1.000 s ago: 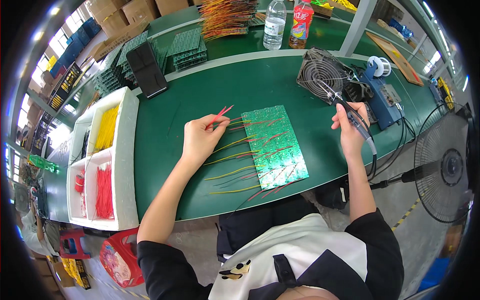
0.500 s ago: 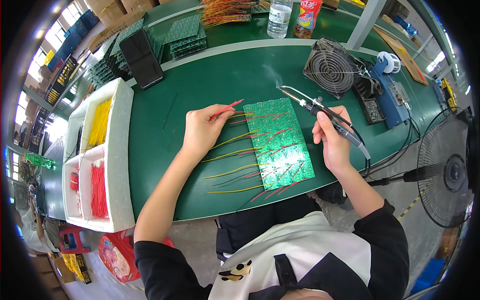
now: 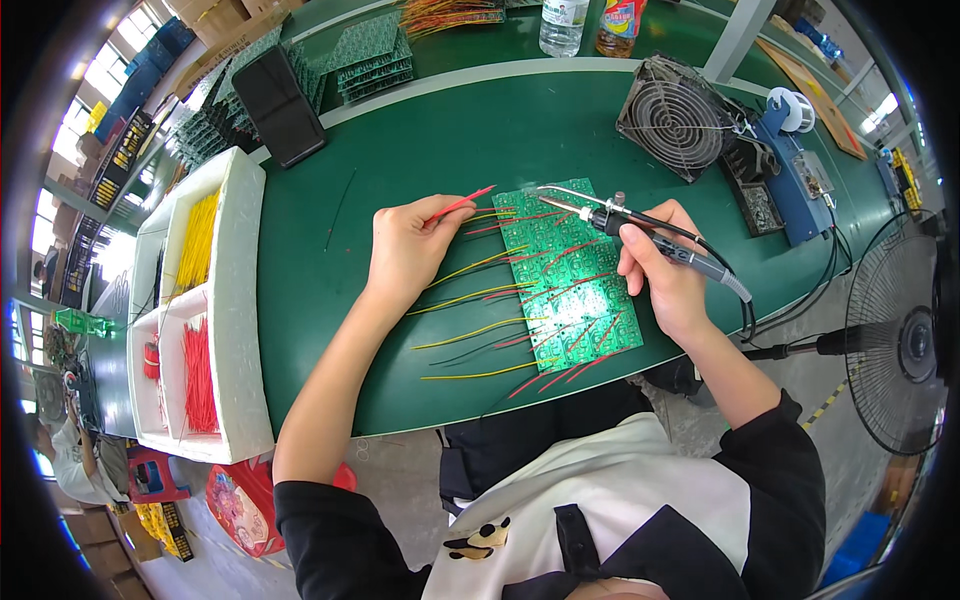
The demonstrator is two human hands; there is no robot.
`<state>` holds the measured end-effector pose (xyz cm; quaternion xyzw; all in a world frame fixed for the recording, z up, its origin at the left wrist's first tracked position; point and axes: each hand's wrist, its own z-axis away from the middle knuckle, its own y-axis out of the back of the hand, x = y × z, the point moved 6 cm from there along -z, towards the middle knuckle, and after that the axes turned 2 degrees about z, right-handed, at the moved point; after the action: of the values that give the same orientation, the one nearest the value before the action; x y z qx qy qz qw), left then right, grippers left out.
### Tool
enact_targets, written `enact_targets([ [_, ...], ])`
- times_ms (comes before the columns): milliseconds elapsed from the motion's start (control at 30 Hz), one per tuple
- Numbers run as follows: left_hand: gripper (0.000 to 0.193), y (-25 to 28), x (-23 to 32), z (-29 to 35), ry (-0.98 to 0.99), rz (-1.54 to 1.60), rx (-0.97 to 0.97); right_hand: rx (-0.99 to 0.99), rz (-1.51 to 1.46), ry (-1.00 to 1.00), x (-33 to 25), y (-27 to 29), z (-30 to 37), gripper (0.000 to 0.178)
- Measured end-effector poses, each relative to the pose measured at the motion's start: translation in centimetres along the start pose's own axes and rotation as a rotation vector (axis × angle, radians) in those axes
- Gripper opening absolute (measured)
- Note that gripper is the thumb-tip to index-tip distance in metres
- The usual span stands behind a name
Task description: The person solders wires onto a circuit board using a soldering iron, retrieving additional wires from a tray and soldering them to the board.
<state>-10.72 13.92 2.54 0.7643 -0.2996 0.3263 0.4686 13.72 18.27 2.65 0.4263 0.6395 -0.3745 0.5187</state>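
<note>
Left hand (image 3: pixel 408 245) pinches red wires (image 3: pixel 471 198), right hand (image 3: pixel 666 278) holds soldering iron (image 3: pixel 606 220)

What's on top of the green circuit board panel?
Red wires lie across the circuit board panel; yellow wires reach onto its left edge. The soldering iron in the right hand overlaps its upper part here, hiding some surface. Anything beneath the panel is covered.

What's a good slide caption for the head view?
Left hand pinching red wires beside a green circuit board, right hand holding a soldering iron with its tip over the board.
</note>
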Motion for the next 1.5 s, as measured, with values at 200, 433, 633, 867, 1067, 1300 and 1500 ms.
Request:
enact_targets([
  [200, 0.012, -0.1, -0.3, 0.0, 0.025, -0.007, -0.014, -0.032, 0.017, -0.022, -0.1, -0.4, 0.0, 0.017],
  [433, 0.012, -0.1, -0.6, 0.0, 0.046, -0.008, -0.027, -0.048, 0.024, -0.044, 0.0, -0.6, 0.0, 0.016],
  [633, 0.013, -0.2, -0.6, -0.1, 0.053, -0.011, -0.037, -0.065, 0.013, -0.05, 0.2, -0.8, -0.1, 0.016],
  [867, 0.013, -0.2, -0.8, 0.0, 0.076, 0.003, -0.04, -0.04, -0.016, -0.032, 0.2, -0.5, -0.1, 0.016],
  [1067, 0.013, -0.3, -0.6, -0.1, 0.046, -0.007, -0.04, 0.059, -0.143, 0.002, -0.1, 1.1, -0.5, 0.018],
  [1300, 0.012, 0.0, -0.5, -0.1, 0.022, -0.027, 0.017, 0.268, -0.12, 0.107, -0.9, 3.6, -0.3, 0.015],
  [1500, 0.012, 0.0, -0.4, -0.1, 0.013, -0.023, 0.019, 0.218, -0.077, 0.026, -0.3, 2.9, 0.2, 0.017],
])
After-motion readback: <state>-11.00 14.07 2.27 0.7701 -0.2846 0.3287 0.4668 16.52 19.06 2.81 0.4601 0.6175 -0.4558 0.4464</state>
